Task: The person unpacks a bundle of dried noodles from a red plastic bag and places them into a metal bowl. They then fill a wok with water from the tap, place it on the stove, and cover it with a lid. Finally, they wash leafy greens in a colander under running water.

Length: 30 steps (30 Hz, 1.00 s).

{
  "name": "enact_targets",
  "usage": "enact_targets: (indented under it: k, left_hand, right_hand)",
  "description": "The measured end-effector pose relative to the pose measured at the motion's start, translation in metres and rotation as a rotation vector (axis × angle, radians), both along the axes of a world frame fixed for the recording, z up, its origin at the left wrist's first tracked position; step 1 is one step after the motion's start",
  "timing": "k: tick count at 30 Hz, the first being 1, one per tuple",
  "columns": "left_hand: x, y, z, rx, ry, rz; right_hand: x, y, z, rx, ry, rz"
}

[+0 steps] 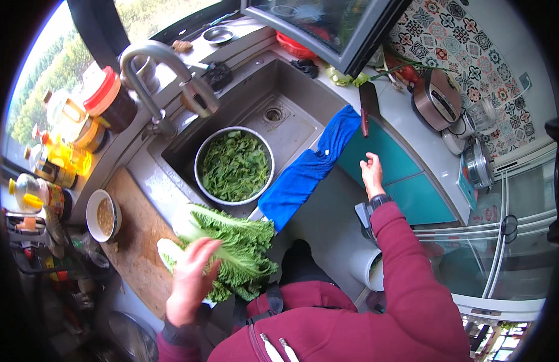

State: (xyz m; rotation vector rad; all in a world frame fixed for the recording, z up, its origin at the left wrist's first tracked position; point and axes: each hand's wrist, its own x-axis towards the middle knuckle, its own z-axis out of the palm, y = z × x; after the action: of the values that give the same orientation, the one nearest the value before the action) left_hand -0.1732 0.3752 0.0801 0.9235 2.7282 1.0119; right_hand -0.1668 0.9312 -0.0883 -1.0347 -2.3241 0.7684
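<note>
Leafy green napa cabbage [240, 244] lies at the front edge of the wooden cutting board [140, 217], its pale stems toward the left. My left hand [193, 280] is over the stem side of the cabbage, fingers stretched and apart; whether it touches the leaves is hard to tell. On the right counter rests a cleaver [370, 99] with a dark blade, its red handle jutting over the edge. Just short of that handle, my right hand [371, 174] hangs in the air with loosely bent fingers and nothing in them.
A metal basin [271, 158] of cut greens stands in the sink [291, 90], below the faucet [155, 51]. Blue cloth [303, 181] drapes over the sink's front edge. Left are a bowl [103, 216] and several bottles [68, 157]. An open window [327, 30] overhangs the back counter.
</note>
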Motion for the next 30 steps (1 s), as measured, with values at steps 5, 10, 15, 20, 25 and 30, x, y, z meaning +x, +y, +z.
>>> enact_targets:
  k: [5,10,15,20,25,30]
  left_hand:
    - [-0.028,0.163,-0.047,-0.462,-0.178,-0.524]
    - [-0.040,0.287,-0.124,-0.575,0.290,-0.183]
    - [-0.044,0.313,-0.150,-0.696,0.376,-0.123]
    - [-0.054,0.315,-0.125,-0.523,-0.014,-0.216]
    - [-0.083,0.327,-0.080,0.274,-0.449,0.003]
    - [-0.101,0.348,-0.034,1.086,-1.060,0.115]
  right_hand:
    - [-0.076,0.067,0.003,-0.132,-0.044,0.019]
    - [-0.101,0.113,-0.022,-0.759,0.214,0.037]
    - [-0.060,0.220,-0.030,-0.438,0.174,0.024]
    - [-0.049,0.333,-0.027,-0.153,0.003,-0.074]
    - [-0.056,0.368,-0.028,0.066,-0.339,-0.114]
    - [-0.047,0.315,0.024,0.188,-0.270,-0.048]
